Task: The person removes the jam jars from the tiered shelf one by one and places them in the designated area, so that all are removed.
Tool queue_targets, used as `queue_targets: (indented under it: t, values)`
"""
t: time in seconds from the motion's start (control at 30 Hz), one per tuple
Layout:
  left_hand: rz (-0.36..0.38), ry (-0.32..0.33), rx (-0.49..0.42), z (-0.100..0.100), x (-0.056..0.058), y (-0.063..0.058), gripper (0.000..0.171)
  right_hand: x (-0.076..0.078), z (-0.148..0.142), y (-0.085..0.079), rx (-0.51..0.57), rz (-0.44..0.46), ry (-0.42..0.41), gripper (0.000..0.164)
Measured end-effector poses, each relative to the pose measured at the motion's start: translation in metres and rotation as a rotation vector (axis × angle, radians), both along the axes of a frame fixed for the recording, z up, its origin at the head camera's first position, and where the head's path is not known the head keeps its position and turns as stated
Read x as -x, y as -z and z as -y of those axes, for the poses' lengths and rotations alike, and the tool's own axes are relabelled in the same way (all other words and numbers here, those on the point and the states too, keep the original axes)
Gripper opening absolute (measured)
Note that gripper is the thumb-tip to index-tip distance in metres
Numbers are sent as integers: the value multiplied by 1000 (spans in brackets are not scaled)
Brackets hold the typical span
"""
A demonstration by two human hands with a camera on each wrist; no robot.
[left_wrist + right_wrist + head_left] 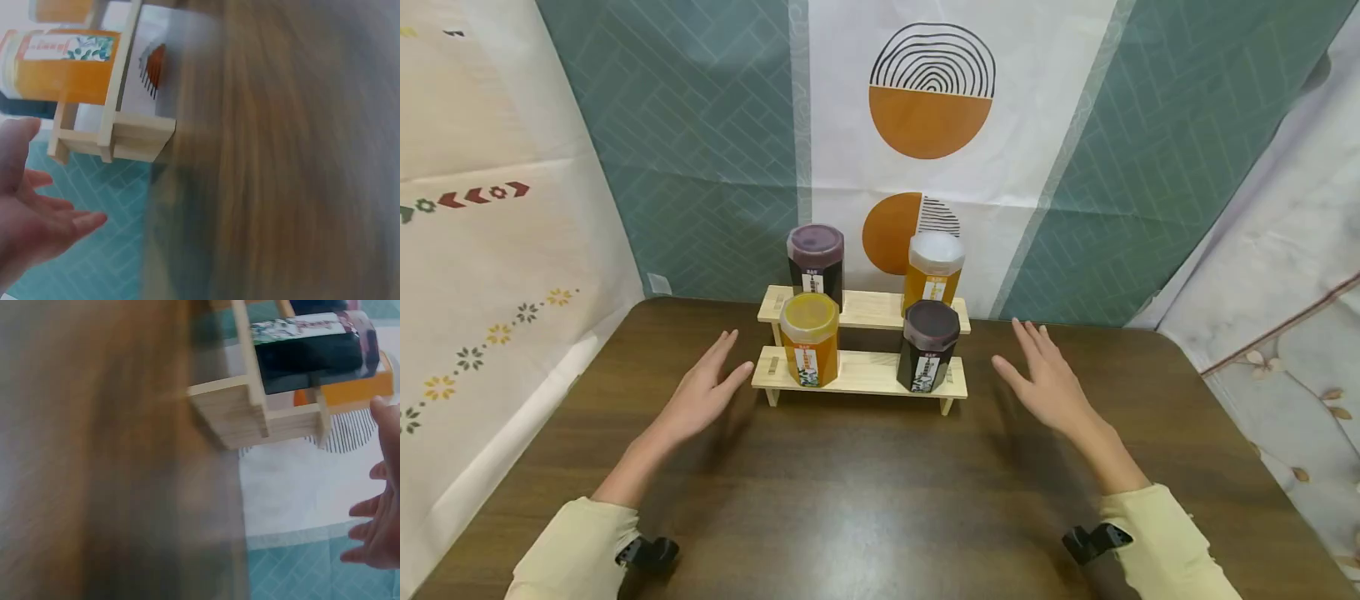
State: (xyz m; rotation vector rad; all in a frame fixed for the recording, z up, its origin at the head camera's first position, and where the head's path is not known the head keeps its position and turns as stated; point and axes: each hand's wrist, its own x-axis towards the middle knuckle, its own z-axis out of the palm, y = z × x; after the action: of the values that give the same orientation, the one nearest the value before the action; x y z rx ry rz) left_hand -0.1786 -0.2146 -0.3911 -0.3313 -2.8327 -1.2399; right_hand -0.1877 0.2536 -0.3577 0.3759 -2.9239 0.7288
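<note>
A two-tier pale wooden rack (868, 379) stands at the back of the table with two jars on each step. On the lower step are an orange jar (811, 354) at left and a dark jar (927, 350) at right. The upper step carries a dark jar with a purplish lid (817, 258) at left and an orange jar with a whitish lid (934, 267) at right. My left hand (696, 396), fingers extended, hovers beside the rack's left end. Off its right end, my right hand (1048, 383) is spread with nothing in it. Both hands are apart from the rack.
The brown wooden table (850, 492) extends in front of the rack. Behind it hangs a teal and white patterned cloth (715, 167). Patterned cloths also hang at the left (490, 250) and right (1285, 367) sides.
</note>
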Motion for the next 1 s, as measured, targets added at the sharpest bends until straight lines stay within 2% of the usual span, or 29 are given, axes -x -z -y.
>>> queue_targets:
  t: [0.13, 0.23, 0.4, 0.57, 0.73, 0.83, 1.0]
  values:
    - [122, -12, -185, -8, 16, 9, 70, 19, 9, -19, 151, 23, -1, 74]
    - [202, 5, -344, -15, 26, 16, 71, 32, 20, -34, 248, 43, -16, 74]
    - [282, 17, -534, -21, 37, 26, 71, 54, 44, -53, 460, 91, -79, 75]
    - [322, 8, -624, -21, 39, 35, 65, 71, 66, -62, 639, 134, -145, 81]
    - [337, 9, -706, -19, 38, 42, 60, 84, 81, -67, 743, 145, -143, 81]
    - [328, 24, -724, -18, 38, 43, 61, 90, 86, -68, 757, 135, -119, 82]
    - [322, 43, -737, -17, 37, 45, 60, 97, 84, -68, 741, 142, -101, 74]
